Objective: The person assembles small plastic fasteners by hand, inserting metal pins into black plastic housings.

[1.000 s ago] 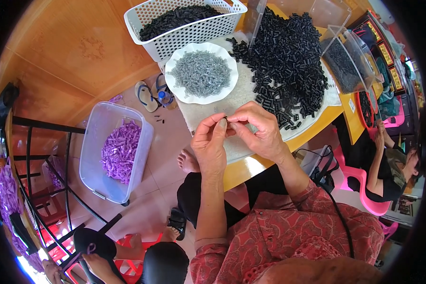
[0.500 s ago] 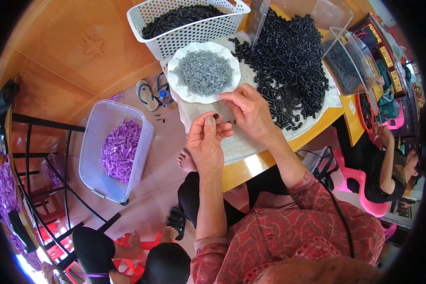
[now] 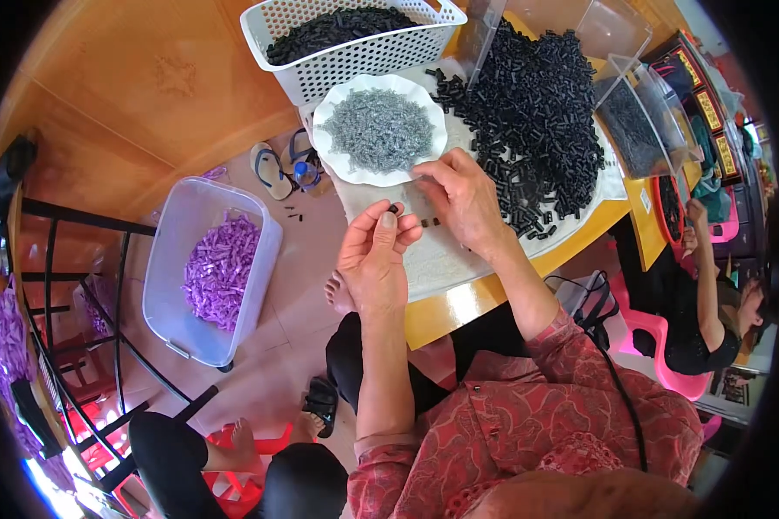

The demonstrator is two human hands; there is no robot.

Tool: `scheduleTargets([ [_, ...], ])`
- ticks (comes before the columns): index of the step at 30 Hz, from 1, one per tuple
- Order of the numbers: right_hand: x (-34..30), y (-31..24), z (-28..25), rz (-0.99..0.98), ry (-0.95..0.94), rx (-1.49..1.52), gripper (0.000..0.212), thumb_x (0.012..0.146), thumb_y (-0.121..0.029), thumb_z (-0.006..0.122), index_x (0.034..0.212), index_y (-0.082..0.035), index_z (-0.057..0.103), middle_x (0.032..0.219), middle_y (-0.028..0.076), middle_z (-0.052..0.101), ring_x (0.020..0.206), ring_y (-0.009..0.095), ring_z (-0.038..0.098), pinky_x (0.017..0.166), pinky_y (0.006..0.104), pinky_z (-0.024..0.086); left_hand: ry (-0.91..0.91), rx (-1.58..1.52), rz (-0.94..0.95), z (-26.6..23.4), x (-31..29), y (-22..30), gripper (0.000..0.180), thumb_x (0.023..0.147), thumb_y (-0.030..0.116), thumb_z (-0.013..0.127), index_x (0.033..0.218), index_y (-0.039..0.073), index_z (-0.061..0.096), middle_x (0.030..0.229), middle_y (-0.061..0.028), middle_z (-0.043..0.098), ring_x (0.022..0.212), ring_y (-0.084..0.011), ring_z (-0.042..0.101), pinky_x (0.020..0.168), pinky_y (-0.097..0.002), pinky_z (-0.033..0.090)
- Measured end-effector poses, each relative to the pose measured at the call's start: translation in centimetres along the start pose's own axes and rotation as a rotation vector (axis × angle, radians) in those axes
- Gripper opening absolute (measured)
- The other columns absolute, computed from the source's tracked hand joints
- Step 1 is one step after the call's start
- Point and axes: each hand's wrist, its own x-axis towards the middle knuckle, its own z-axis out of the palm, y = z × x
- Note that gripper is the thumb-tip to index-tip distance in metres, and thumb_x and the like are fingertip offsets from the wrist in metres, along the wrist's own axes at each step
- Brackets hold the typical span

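Between thumb and forefinger, my left hand (image 3: 377,259) pinches a small black plastic piece (image 3: 393,208). My right hand (image 3: 469,203) is closed in a pinch at the lower right rim of a scalloped white plate (image 3: 323,156). Whatever sits between those fingertips is too small to make out. The plate bears a heap of small clear parts (image 3: 381,130). Beyond my right hand spreads a big pile of short black plastic pieces (image 3: 537,112), thinning toward the table's near edge. A few dark bits (image 3: 430,222) lie on the pale cloth (image 3: 441,264) between my hands.
A perforated white basket (image 3: 363,65) of black parts stands behind the plate. Clear bins (image 3: 636,130) stand at the right. On the floor at left is a translucent tub (image 3: 255,294) with purple pieces (image 3: 222,272). Other people sit at lower left and far right.
My right hand has shifted slightly right and stays beside the plate's rim. The left hand keeps its pinch on the black piece, almost in place. The whole view has shifted a little.
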Motion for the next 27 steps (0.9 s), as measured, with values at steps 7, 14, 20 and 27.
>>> scheduleTargets([
  [7,0.24,-0.18,-0.03,0.014,-0.042,-0.059,0.024,0.077,-0.005,0.069,0.101,-0.011,0.065,0.084,0.008,0.058,0.072,0.026,0.061,0.061,0.0348,0.049,-0.028,0.009,0.020,-0.20,0.01,-0.13,0.023,0.090,0.000,0.057,0.112,-0.004,0.059,0.099,-0.0135,0.064,0.084,-0.0211,0.065,0.075,-0.0330,0.057],
  [14,0.35,-0.13,-0.31,0.034,-0.092,-0.063,0.025,0.078,-0.006,0.069,0.101,-0.013,0.065,0.083,0.008,0.058,0.073,0.026,0.061,0.061,0.0354,0.050,-0.036,0.011,0.019,-0.31,-0.01,-0.08,0.023,0.090,0.000,0.056,0.113,-0.004,0.059,0.100,-0.0133,0.064,0.084,-0.0205,0.065,0.075,-0.0328,0.056],
  [20,0.38,-0.26,-0.30,0.053,-0.099,-0.027,0.025,0.077,-0.006,0.069,0.100,-0.014,0.065,0.084,0.008,0.059,0.073,0.026,0.062,0.062,0.0358,0.050,0.011,0.002,-0.007,0.25,-0.13,0.31,0.020,0.089,-0.001,0.059,0.109,-0.003,0.061,0.098,-0.0136,0.063,0.082,-0.0200,0.064,0.073,-0.0313,0.056],
  [27,0.54,-0.20,-0.24,0.041,-0.110,-0.089,0.026,0.077,-0.007,0.069,0.102,-0.014,0.065,0.086,0.008,0.060,0.074,0.026,0.063,0.064,0.0361,0.051,-0.012,-0.024,-0.014,-0.12,-0.02,0.08,0.023,0.090,0.000,0.058,0.112,-0.004,0.059,0.098,-0.0137,0.063,0.082,-0.0215,0.065,0.073,-0.0338,0.057],
])
